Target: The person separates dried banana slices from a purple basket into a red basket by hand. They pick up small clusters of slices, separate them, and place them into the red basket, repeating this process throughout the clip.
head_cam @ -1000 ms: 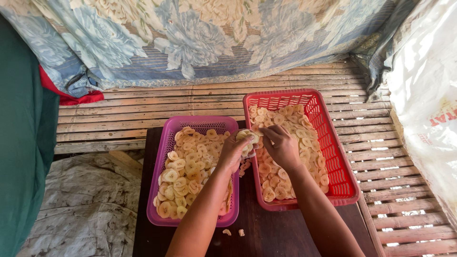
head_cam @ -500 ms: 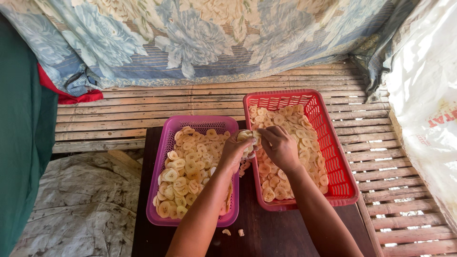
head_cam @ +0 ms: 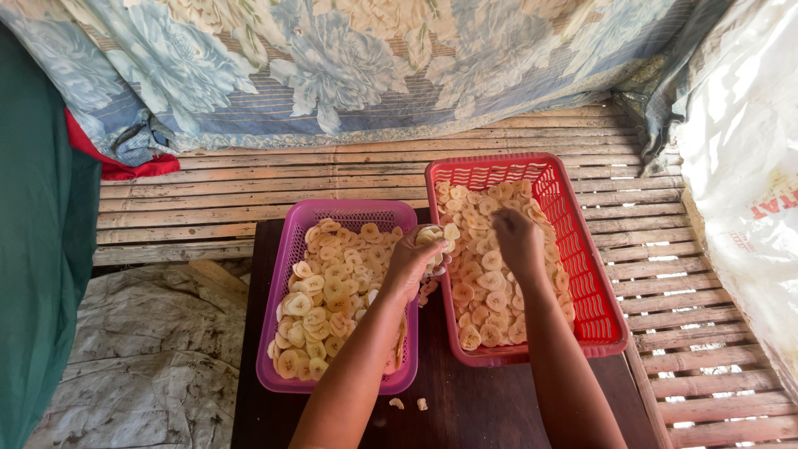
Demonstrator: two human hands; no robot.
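At the far left of the frame hangs a green cloth (head_cam: 37, 274), and below it lies a grey sheet (head_cam: 150, 366) on the floor. Left of centre, a purple basket (head_cam: 278, 349) sits on the dark surface (head_cam: 474, 407), filled with pale banana slices (head_cam: 328, 299). The left hand (head_cam: 411, 264) hovers over the basket's right rim, fingers curled around a small stack of slices (head_cam: 432, 237) at the gap between both baskets. Just right of it, the right hand (head_cam: 517, 241) reaches down into the red basket (head_cam: 594, 291), fingers bent among its slices (head_cam: 482, 308); whether it grips any I cannot tell. Two stray bits (head_cam: 409, 404) lie on the surface at the bottom centre.
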